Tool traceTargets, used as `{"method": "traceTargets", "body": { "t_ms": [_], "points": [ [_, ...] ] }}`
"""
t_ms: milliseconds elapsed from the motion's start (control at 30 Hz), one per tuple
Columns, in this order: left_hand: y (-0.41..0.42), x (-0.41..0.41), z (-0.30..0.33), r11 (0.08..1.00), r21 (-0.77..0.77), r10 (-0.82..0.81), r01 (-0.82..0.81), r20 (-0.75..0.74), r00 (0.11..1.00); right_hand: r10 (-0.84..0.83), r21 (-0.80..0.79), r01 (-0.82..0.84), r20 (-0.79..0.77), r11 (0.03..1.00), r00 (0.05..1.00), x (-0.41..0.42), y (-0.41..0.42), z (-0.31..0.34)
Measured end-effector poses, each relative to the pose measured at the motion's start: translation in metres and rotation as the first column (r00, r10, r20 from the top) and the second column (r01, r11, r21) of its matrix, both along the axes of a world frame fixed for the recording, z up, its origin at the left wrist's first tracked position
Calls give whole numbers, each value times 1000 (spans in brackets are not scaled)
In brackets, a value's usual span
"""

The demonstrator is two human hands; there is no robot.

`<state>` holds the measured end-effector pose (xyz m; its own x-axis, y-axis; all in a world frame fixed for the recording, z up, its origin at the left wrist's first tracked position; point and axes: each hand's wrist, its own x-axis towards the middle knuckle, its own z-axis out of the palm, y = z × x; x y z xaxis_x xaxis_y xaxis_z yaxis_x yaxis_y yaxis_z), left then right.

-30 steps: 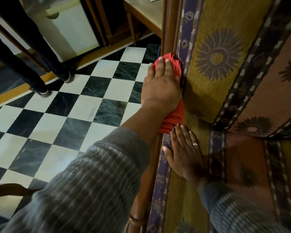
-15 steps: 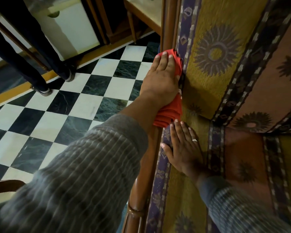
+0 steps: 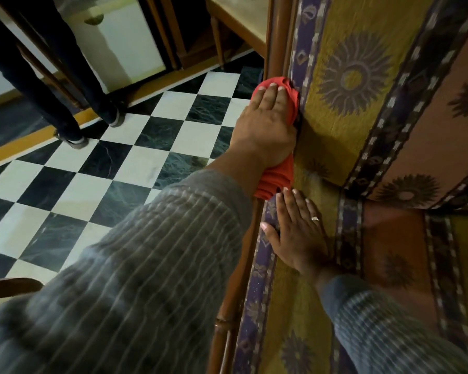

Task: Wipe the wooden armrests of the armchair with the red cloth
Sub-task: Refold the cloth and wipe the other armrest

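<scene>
The red cloth (image 3: 278, 177) is bunched over the armchair's wooden armrest (image 3: 232, 300), a brown rail that runs from the bottom of the view up to the top. My left hand (image 3: 265, 122) lies over the cloth and presses it against the rail where the rail meets the back cushion (image 3: 351, 76). The cloth shows past my fingertips and under my wrist. My right hand (image 3: 299, 234) rests flat, fingers spread, on the patterned seat cushion just below the cloth and holds nothing. My left forearm in a grey striped sleeve hides part of the rail.
A black and white chequered floor (image 3: 135, 163) lies left of the chair. Another person's legs in dark trousers (image 3: 65, 103) stand on it at the upper left. A wooden table (image 3: 238, 20) and a white cabinet (image 3: 130, 49) stand beyond.
My left hand and the cloth have shifted only slightly along the armrest. My right hand stays flat on the seat. The view has tilted a little.
</scene>
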<state>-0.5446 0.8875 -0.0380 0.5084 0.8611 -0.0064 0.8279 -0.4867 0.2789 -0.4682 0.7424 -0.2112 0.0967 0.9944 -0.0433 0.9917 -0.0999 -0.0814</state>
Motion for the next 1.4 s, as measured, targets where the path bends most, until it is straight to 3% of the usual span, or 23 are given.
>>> {"method": "traceTargets", "body": {
  "t_ms": [200, 400, 767, 1033, 1400],
  "points": [
    [-3, 5, -1, 997, 13, 74, -74, -26, 997, -3, 0, 3, -11, 1000, 1000, 0, 0, -4],
    [-4, -1, -3, 993, 98, -54, 59, -53, 997, -2, 8, 2, -19, 1000, 1000, 1, 0, -4],
    [-8, -1, -5, 998, 67, 0, 2, -32, 999, -1, -8, 1, -9, 1000, 1000, 1, 0, -3],
    [-97, -50, -13, 999, -4, -36, 36, -8, 999, -11, -71, 10, -19, 997, 1000, -5, -6, 9],
    [-109, -57, -14, 1000, -12, -17, 17, -23, 1000, -79, -46, 76, -51, 996, 996, -24, -49, 5]
  ]
}}
